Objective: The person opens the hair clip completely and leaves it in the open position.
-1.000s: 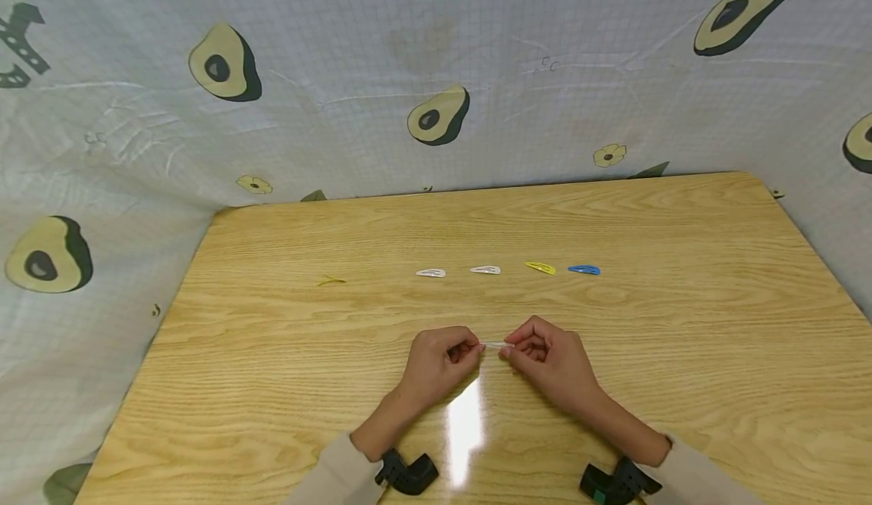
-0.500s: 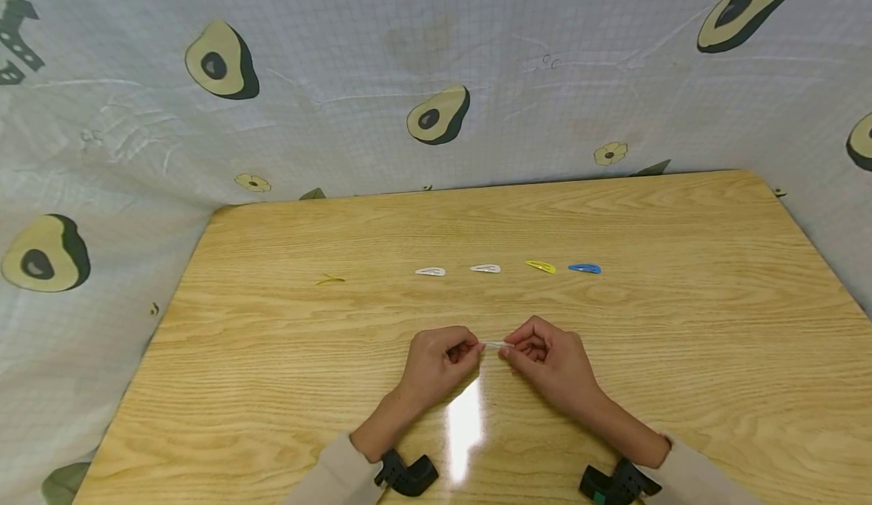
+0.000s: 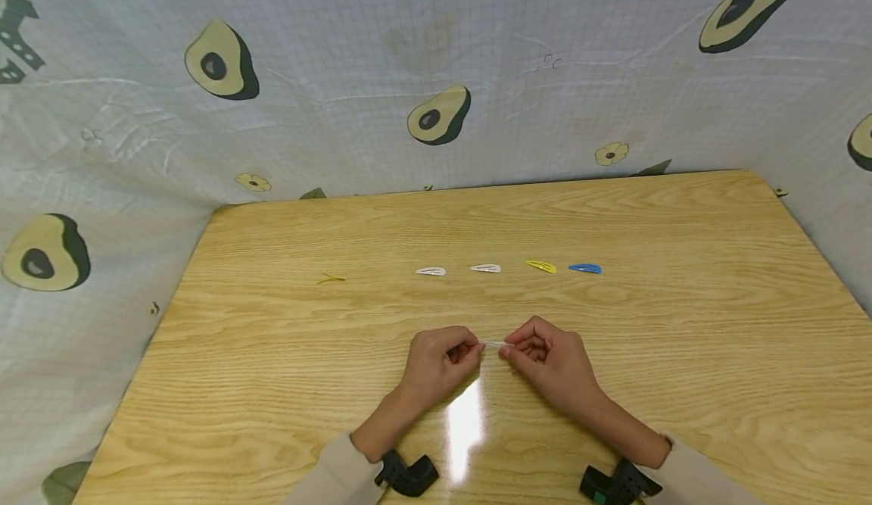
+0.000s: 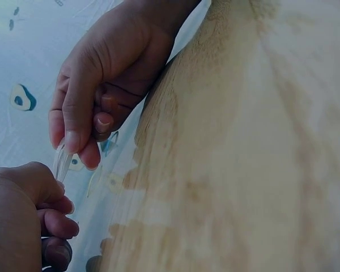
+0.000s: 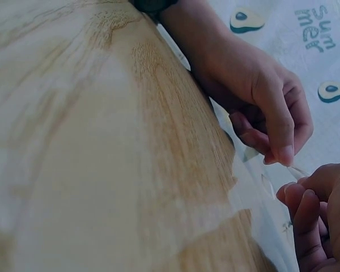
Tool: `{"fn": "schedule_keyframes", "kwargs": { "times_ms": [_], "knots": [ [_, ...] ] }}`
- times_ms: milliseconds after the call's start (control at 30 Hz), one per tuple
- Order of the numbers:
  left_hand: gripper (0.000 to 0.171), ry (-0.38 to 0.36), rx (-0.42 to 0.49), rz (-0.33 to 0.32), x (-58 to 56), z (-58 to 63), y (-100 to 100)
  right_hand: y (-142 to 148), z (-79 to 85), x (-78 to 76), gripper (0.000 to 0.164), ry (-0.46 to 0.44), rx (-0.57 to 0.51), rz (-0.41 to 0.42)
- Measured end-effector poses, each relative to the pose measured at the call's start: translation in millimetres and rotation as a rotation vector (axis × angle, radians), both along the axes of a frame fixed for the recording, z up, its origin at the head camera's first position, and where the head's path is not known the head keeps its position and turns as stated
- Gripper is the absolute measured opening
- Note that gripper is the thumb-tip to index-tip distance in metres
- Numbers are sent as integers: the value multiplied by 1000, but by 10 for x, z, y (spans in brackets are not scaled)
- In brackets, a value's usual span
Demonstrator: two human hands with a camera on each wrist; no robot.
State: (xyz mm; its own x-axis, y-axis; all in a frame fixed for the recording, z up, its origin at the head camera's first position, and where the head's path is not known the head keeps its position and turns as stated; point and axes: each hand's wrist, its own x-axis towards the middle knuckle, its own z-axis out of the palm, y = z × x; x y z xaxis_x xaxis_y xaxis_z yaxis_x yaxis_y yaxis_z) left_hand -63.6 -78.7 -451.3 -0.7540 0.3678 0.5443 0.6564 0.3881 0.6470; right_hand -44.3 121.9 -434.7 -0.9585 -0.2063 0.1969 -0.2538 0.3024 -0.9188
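Between my two hands, close over the table, is a slim white hair clip. My left hand pinches its left end between thumb and fingertips, and my right hand pinches the other end. In the left wrist view the clip shows as pale narrow strips, with the right hand above and the left hand below. Fingertips cover both ends. Seen from the right wrist, only a short piece of the clip shows.
Beyond the hands lie two white hair clips, a yellow one and a blue one in a row. Farther left is a thin yellow clip with its strips splayed. An avocado-print sheet hangs behind the table.
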Motion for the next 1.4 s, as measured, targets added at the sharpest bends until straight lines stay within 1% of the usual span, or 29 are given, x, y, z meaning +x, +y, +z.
{"fn": "schedule_keyframes", "kwargs": {
  "times_ms": [167, 267, 467, 633, 700, 900, 1033, 1233, 1400],
  "knots": [
    [13, 5, 2, -1, -2, -1, 0, -32, 166, 38, 13, 11, -11, 6],
    [13, 6, 1, -1, -3, -3, -1, -41, 228, 51, 13, 17, -14, 10],
    [13, 17, 3, -3, -2, -8, 4, -56, 281, 57, 13, 26, -4, 2],
    [13, 48, -8, -18, 12, -9, 19, -62, 295, 61, 13, 60, 4, -13],
    [13, 44, -14, -16, 20, -7, 24, -63, 292, 62, 13, 70, 6, -19],
    [13, 14, -18, -6, 20, -6, 26, -64, 266, 62, 14, 72, 4, -37],
    [11, -10, -12, 1, 14, -1, 24, -61, 252, 59, 13, 65, -18, -35],
    [3, -85, 42, 21, 13, -1, 22, -60, 252, 56, 12, 75, -31, -27],
    [6, -107, 83, 10, 10, 4, 5, -85, 276, 54, 12, 92, -31, -28]
  ]
}}
